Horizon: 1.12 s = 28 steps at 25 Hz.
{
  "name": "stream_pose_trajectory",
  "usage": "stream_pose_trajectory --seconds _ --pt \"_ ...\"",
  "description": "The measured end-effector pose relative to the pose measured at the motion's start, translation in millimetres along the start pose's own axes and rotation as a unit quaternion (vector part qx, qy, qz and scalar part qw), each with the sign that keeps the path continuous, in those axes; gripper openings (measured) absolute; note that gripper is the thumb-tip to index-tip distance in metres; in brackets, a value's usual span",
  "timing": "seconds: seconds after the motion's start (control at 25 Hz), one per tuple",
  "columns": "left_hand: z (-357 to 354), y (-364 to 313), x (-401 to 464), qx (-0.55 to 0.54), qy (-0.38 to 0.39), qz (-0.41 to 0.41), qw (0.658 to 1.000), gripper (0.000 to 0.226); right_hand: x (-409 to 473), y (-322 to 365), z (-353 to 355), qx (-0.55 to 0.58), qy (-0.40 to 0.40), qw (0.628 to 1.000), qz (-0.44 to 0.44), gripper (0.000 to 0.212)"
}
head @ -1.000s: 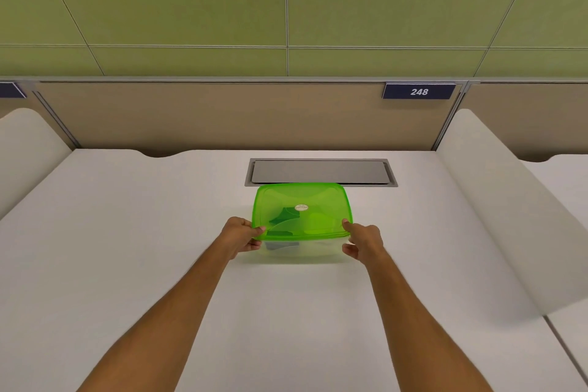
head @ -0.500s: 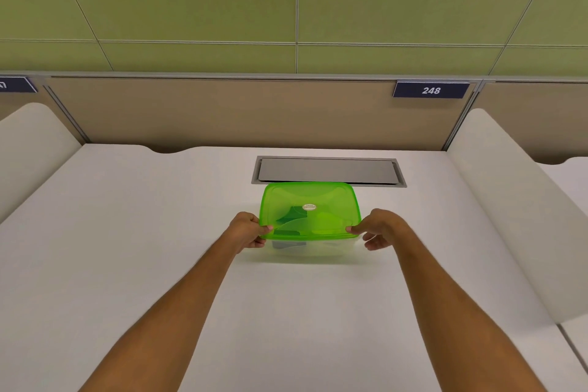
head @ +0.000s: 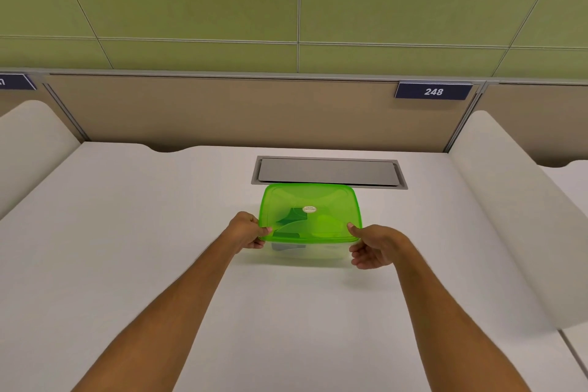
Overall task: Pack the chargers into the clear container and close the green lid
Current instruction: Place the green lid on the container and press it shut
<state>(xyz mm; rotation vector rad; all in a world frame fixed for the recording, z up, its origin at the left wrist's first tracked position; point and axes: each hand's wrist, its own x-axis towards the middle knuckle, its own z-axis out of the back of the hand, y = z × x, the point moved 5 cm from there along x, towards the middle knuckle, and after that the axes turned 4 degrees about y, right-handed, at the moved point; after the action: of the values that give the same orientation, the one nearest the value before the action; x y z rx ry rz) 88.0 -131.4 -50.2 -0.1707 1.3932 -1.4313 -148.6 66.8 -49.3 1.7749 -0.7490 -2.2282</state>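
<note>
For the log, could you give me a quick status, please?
Left hand and right hand pinching green lid corners. Lid on clear container. Nothing in the way.

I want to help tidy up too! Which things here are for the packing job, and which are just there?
For the job:
- translucent green plastic lid
- clear plastic container under it
- dark shapes inside, probably chargers
- left hand and right hand, gripping the lid's near corners

Just there:
- white desk
- grey metal cable flap
- dark blue sign reading 248
</note>
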Motion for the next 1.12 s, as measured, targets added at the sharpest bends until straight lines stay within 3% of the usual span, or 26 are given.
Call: stream_pose_trajectory --seconds 0.44,0.64,0.8,0.92,1.0,1.12 --pt "-1.4 0.3 -2.0 -0.009 -0.002 -0.006 1.000 0.025 9.7 -18.6 -3.4 0.138 -0.108 0.976 0.132 0.051" --pt "1.9 -2.4 -8.5 0.001 -0.023 0.002 1.000 0.030 -1.3 -0.8 5.3 -0.016 -0.067 0.995 0.077 0.055" --pt "3.3 12.8 -18.2 -0.024 -0.108 -0.008 0.994 0.041 -5.3 29.7 22.0 -0.109 -0.173 0.969 0.140 0.047" --pt "-14.3 32.1 -27.6 -0.094 -0.153 0.009 0.984 0.041 -2.8 30.3 18.8 -0.095 -0.175 0.969 0.149 0.048" --pt "-22.7 31.8 -28.6 -0.129 -0.146 0.011 0.981 0.039 -6.2 25.5 16.5 -0.077 -0.194 0.969 0.135 0.057" --pt "-23.9 25.3 -27.4 -0.126 -0.103 0.015 0.987 0.034 -10.7 24.8 13.4 -0.140 -0.291 0.940 0.107 0.077"
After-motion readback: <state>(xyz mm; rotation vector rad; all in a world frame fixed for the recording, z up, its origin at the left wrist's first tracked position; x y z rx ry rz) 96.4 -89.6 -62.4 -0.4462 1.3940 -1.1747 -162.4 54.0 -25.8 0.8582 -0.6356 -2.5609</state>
